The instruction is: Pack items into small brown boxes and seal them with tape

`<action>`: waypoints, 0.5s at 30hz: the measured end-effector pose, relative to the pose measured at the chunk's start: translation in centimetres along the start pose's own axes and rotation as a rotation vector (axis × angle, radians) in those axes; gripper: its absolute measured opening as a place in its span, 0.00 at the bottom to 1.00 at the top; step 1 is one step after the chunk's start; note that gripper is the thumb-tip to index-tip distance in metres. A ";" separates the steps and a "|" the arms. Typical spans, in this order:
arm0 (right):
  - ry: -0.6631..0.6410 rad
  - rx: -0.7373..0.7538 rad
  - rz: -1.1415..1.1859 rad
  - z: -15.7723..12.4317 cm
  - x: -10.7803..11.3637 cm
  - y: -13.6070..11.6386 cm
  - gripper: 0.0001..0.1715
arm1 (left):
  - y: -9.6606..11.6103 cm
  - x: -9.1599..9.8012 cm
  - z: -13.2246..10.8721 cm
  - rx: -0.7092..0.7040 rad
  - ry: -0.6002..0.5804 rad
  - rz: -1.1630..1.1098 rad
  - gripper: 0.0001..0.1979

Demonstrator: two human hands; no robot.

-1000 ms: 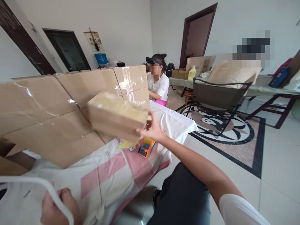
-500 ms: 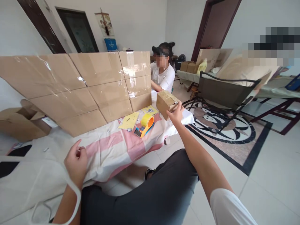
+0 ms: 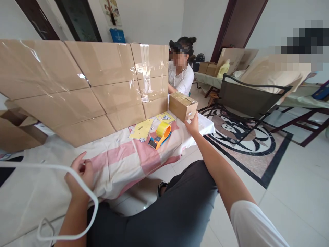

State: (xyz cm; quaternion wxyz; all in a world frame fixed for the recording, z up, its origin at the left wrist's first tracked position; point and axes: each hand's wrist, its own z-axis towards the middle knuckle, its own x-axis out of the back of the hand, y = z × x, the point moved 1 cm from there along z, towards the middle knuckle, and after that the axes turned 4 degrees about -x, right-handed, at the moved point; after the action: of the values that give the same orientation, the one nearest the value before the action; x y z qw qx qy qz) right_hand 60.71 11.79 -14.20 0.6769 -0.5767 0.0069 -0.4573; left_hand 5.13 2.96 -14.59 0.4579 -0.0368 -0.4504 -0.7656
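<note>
Right hand [image 3: 192, 124] touches box [image 3: 180, 107] at table's [image 3: 206, 125] far right; whether fingers grasp, cannot tell. Left hand [image 3: 81, 173], near left: released, loosely curled. Far blue bag's [image 3: 117, 35] lettering too small to read.

A person's right hand [image 3: 192, 125] touches the near end of a small taped carton [image 3: 182, 106] on a counter [image 3: 120, 168] draped in pink and white cloth, as the left hand [image 3: 80, 173], fingers loosely curled, hangs by the front edge behind a white cord [image 3: 95, 206]. An orange tape dispenser [image 3: 161, 136] with a yellow roll lies between them. Stacked cardboard boxes [image 3: 110, 75] bear glossy clear tape. Beyond, a co-worker [image 3: 182, 76] wears a white shirt; at right, a folding chair [image 3: 249, 103] stands beside a panda floor design [image 3: 238, 135].
</note>
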 end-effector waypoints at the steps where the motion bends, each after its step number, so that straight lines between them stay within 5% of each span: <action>1: 0.016 -0.053 0.000 -0.2 0.2 0.2 0.61 | -0.1 0.0 0.0 0.000 -0.004 -0.007 0.24; 7: -0.068 -0.102 -0.087 -0.7 0.2 0.2 0.33 | -0.3 0.1 0.0 0.002 -0.007 -0.029 0.23; 15: -0.145 -0.021 -0.129 -0.6 -1.5 -1.2 0.25 | 0.0 0.0 -0.2 -0.029 -0.027 -0.027 0.22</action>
State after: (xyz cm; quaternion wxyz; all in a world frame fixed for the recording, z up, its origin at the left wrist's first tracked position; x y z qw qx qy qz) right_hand 58.77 12.36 -14.26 0.6386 -0.6146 -0.0747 -0.4570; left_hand 5.16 2.85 -14.72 0.4407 -0.0475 -0.4460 -0.7775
